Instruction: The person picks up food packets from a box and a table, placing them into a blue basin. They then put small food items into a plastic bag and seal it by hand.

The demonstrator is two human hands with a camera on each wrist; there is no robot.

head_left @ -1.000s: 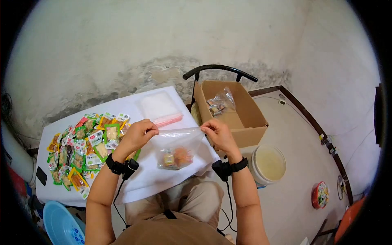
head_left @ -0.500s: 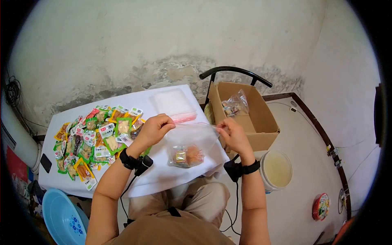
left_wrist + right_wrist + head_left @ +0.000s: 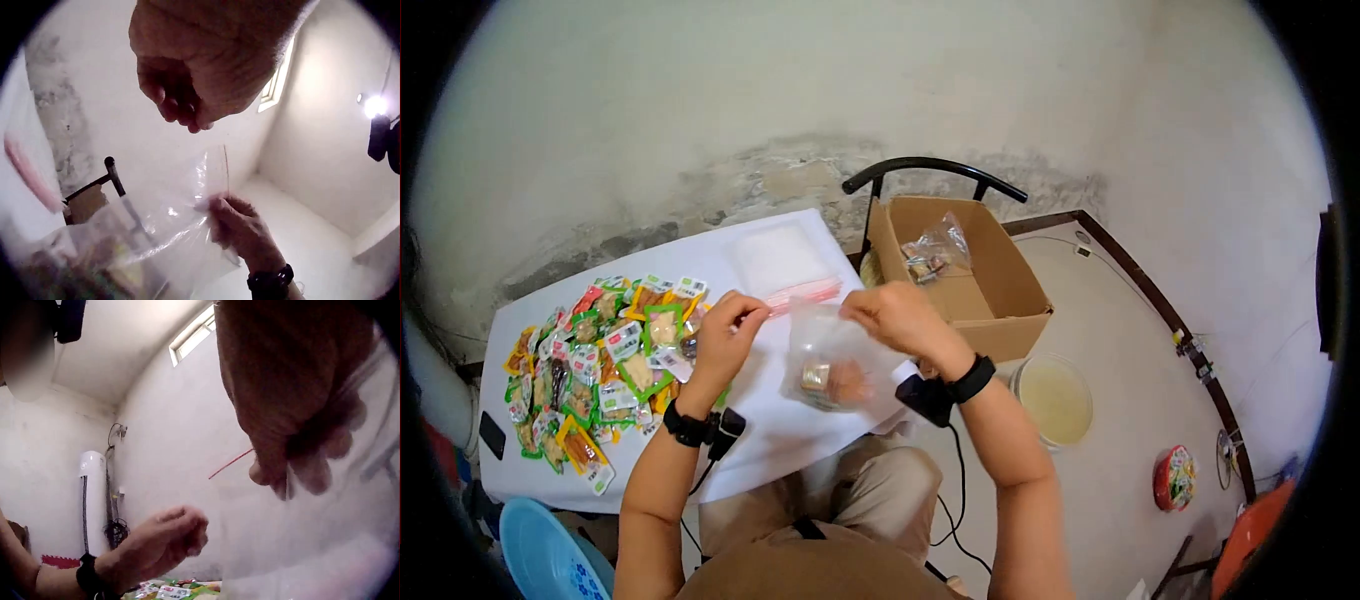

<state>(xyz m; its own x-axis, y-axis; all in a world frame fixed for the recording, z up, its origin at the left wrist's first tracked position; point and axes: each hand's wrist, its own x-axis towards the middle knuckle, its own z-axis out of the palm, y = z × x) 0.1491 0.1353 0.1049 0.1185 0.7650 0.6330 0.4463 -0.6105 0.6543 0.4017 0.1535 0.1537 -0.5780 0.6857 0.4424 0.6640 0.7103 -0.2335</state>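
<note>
In the head view, the print on the packets point(image 3: 580, 375) is too small to read, the contents of the bag point(image 3: 820, 335) are indistinct behind cloudy plastic, and the right forearm point(image 3: 1015, 440) hides part of the bucket point(image 3: 1062, 395). The basin point(image 3: 545, 550) runs off the bottom, the orange thing point(image 3: 1250, 540) into the dark right edge. The left hand point(image 3: 200, 56) and right hand point(image 3: 287, 394) are each cut off atop their own wrist views.

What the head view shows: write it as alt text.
A right hand holds a clear bag of small items at a white-clothed table; the left hand grips nothing. Colourful packets lie left, an open cardboard box stands right.
</note>
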